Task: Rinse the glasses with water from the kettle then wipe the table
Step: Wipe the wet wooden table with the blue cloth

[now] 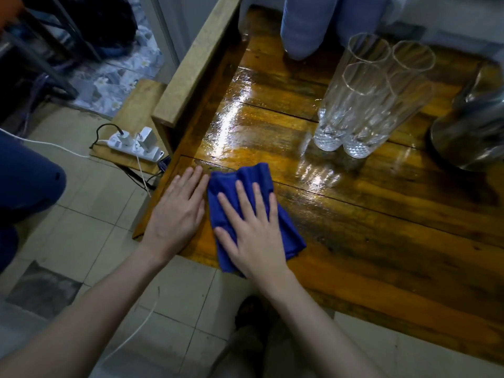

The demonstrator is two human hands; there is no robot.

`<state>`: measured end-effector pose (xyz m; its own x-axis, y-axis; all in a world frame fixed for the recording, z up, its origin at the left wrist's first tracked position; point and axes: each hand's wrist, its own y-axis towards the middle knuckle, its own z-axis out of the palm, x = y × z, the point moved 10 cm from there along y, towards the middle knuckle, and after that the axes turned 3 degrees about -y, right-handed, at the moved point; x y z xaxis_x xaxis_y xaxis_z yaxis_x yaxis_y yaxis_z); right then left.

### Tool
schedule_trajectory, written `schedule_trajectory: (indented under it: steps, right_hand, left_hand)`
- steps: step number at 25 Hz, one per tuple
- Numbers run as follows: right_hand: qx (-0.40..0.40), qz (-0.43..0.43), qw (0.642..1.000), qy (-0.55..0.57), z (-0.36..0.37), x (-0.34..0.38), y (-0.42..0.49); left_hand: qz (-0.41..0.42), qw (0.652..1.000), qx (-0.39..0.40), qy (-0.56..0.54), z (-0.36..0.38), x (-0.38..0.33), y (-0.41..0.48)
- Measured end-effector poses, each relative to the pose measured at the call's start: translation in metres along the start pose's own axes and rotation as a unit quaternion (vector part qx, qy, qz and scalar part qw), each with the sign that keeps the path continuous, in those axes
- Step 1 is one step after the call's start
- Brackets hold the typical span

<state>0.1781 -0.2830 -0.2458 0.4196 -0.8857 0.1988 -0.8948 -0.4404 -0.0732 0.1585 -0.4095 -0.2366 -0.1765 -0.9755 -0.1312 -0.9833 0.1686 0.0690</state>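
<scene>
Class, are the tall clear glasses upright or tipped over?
Upright: the three tall clear glasses stand on their patterned bases on the wooden table, open rims up.

The scene was dim overall. A broad white glare streaked down the wet, varnished brown wooden table (381, 227), with the light coming from above its far end. The tall clear faceted glasses (362, 105) threw bright ripples onto the boards just beside them. The wide lens bowed the edges, and the shiny steel kettle (471, 126) at the right border looked soft and smeared.
</scene>
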Motion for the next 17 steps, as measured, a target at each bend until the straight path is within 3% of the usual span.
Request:
schedule_trajectory:
  steps: [3, 7, 12, 17]
  right_hand:
    - [0.003, 0.011, 1.0, 0.007, -0.002, -0.031, -0.035]
    - [-0.006, 0.112, 0.994, -0.012, -0.013, -0.114, -0.084]
    - [-0.026, 0.285, 0.958, -0.01, -0.034, -0.247, -0.123]
    - [-0.039, 0.337, 0.94, -0.026, -0.038, -0.251, -0.107]
  left_hand:
    - [0.065, 0.997, 0.018, 0.033, -0.001, -0.021, 0.009]
    - [0.002, 0.998, 0.004, -0.062, 0.004, -0.041, 0.027]
    - [-0.007, 0.995, 0.003, -0.098, 0.01, -0.043, 0.03]
    - [-0.013, 0.995, -0.005, -0.098, 0.007, -0.046, 0.03]
